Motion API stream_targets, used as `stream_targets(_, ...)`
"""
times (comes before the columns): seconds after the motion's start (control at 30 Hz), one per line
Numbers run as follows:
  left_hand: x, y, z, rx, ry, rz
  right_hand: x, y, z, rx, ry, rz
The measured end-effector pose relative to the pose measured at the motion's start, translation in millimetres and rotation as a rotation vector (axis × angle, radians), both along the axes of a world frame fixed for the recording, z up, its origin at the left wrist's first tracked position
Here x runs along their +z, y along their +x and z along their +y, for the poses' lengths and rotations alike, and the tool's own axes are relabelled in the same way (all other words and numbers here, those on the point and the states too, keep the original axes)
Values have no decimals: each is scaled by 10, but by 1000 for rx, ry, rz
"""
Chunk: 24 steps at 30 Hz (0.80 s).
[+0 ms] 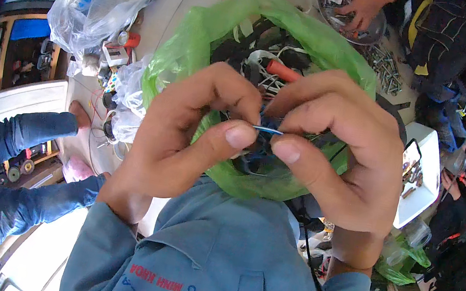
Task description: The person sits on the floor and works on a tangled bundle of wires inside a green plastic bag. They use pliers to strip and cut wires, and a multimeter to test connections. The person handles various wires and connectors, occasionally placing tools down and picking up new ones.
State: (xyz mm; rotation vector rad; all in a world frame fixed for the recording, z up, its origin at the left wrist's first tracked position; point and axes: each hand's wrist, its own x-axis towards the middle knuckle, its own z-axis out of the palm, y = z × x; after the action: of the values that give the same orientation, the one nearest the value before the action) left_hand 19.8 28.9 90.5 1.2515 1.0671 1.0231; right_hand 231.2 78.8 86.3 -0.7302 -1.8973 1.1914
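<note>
A short, thin blue-and-white wire (269, 130) is stretched between my two hands, in front of my chest. My left hand (190, 129) pinches one end between thumb and forefinger. The other end sits in a pinch of my right hand (345, 148). Directly beneath both hands is a green plastic bag (187, 31) with its mouth spread wide. Inside it lie tangled black and white cables and an orange-red cylindrical piece (283, 70). My hands cover part of the bag's contents.
A co-worker's hand (361, 7) reaches into a round metal bowl (369, 33), beside a pile of screws (386, 71). Right stands a white tray (429, 158) with a phone (411, 154). Left are a clear plastic bag (99, 8) and a person's jeans-clad legs (33, 135). More people sit at right.
</note>
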Motion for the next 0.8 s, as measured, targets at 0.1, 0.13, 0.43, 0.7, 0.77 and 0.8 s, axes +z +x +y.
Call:
stream_targets(0.1, -74, -94, 86, -119, 145, 108, 41, -58, 8, 42, -191, -13)
stream_targets(0.13, -116, -94, 103, -130, 150, 99, 62, -55, 20, 47, -268, -38)
stream_targets(0.43, -479, -346, 34, -38, -169, -182, -34, 394, 368, 295, -918, 917)
stream_targets(0.7, -567, -415, -71, 201, -44, -251, -179, 245, 93, -258, -393, -116)
stream_targets(0.77, -612, -558, -106, 140, -30, -311, -388, 153, 33, -97, -265, -266)
stream_targets(0.8, -607, -563, -114, 107, -35, -330, -468, 115, -5, -130, -149, -311)
